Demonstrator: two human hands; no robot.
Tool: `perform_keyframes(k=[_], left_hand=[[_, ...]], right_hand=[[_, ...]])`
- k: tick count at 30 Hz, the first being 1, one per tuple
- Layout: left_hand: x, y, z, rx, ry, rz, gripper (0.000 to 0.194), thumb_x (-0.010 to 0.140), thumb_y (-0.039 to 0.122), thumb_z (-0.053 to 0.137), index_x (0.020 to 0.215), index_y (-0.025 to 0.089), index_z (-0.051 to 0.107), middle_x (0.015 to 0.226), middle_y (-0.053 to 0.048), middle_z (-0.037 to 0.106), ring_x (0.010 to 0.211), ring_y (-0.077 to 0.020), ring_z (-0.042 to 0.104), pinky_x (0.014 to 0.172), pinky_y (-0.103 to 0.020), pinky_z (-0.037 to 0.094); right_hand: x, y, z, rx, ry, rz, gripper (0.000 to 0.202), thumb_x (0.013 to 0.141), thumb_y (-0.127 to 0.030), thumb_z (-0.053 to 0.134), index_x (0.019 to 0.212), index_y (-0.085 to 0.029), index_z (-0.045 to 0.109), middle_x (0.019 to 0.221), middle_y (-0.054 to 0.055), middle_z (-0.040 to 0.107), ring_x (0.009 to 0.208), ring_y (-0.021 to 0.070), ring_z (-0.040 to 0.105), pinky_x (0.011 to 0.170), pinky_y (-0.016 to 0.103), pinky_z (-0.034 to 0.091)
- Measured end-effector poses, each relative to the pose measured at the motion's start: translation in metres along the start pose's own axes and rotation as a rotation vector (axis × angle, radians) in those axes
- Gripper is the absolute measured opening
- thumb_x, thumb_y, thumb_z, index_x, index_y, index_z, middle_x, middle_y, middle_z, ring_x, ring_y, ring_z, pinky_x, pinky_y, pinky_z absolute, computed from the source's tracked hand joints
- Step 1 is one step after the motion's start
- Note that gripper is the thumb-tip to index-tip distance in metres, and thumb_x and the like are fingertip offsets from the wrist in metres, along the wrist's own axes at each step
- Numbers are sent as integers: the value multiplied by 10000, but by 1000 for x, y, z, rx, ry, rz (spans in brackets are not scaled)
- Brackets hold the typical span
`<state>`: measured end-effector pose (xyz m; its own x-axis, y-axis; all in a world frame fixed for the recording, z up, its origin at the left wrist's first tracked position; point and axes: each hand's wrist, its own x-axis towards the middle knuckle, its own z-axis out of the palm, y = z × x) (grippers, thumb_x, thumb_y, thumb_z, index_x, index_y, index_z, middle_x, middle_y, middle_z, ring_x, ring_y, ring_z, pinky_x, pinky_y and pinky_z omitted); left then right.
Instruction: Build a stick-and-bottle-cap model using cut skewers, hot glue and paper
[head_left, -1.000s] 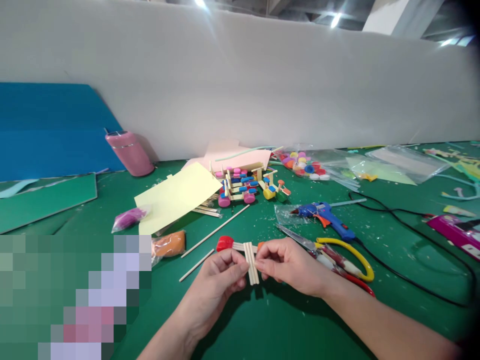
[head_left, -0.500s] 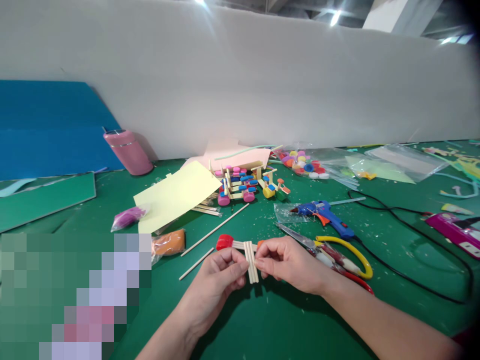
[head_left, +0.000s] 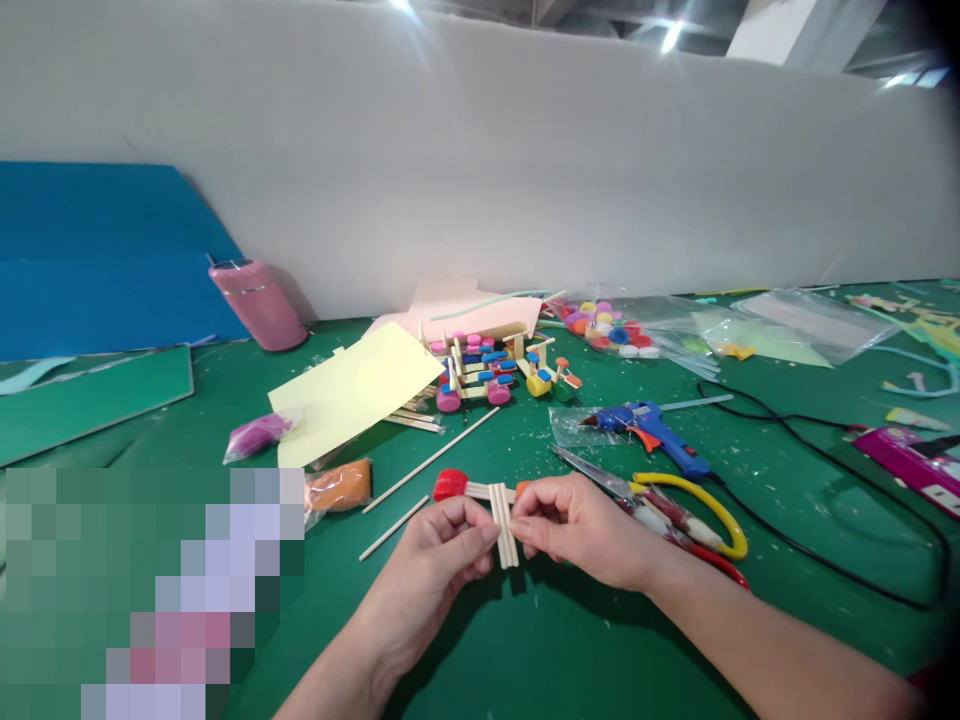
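Nothing much has shifted in the last second: left hand (head_left: 442,555) and right hand (head_left: 574,528) keep pinching the little stick frame (head_left: 502,522) with its red cap (head_left: 450,485), low over the green bench (head_left: 570,650), scissors (head_left: 675,515) just right.

Pixelated patch (head_left: 150,590) over the table's lower left (contents unreadable), purple box (head_left: 911,465) cut off at right.

The stick frame (head_left: 503,522) lies between both hands, glue gun (head_left: 651,430) behind right, tumbler (head_left: 258,305) far left.
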<state>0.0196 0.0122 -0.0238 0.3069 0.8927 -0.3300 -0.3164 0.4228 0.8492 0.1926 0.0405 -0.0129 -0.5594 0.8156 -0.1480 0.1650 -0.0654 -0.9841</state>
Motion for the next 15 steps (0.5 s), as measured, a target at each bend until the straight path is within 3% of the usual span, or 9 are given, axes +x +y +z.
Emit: perform_keyframes(k=[15], left_hand=[[1, 0, 0, -3, 8, -1, 183, 700, 261, 680, 620, 144, 566, 511, 36, 503, 508, -69, 410, 526, -201, 298]], right_hand=[[-1, 1, 0, -12, -6, 2, 213, 782, -340, 593, 706, -141, 575, 600, -30, 545, 528, 67, 441, 497, 182, 347]])
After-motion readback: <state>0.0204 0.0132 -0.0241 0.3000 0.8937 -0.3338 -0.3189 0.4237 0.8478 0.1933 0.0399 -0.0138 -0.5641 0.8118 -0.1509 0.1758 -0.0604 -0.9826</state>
